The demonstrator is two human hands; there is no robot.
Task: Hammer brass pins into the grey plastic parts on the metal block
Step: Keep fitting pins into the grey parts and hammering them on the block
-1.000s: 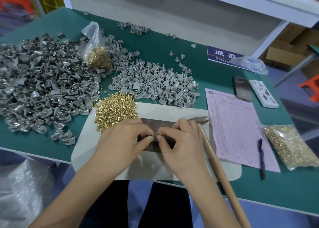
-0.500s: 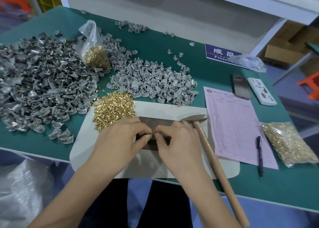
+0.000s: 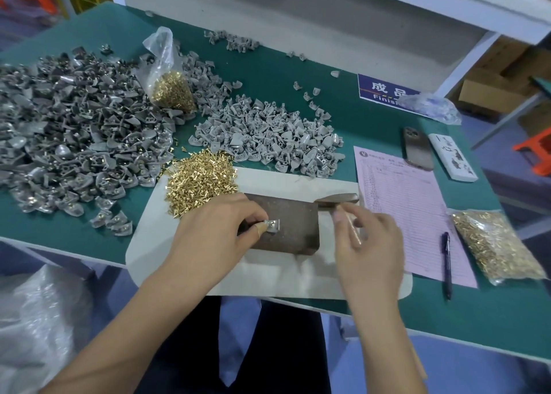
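Grey plastic parts heap at far left on the green counter, loose brass pins beside them. Left hand pinches one small grey plastic part on the dark metal block. Right hand, fingers loosely curled, reaches the wooden-handled hammer; gripping and striking likely follow.

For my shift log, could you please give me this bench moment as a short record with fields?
left hand: pinches a grey plastic part down on the metal block
right hand: reaching over the hammer, fingers loosely curled; grip unclear
loose brass pins: heaped on the white mat, beside the block
grey parts pile: behind the mat
pink form: right of the mat, pen on it
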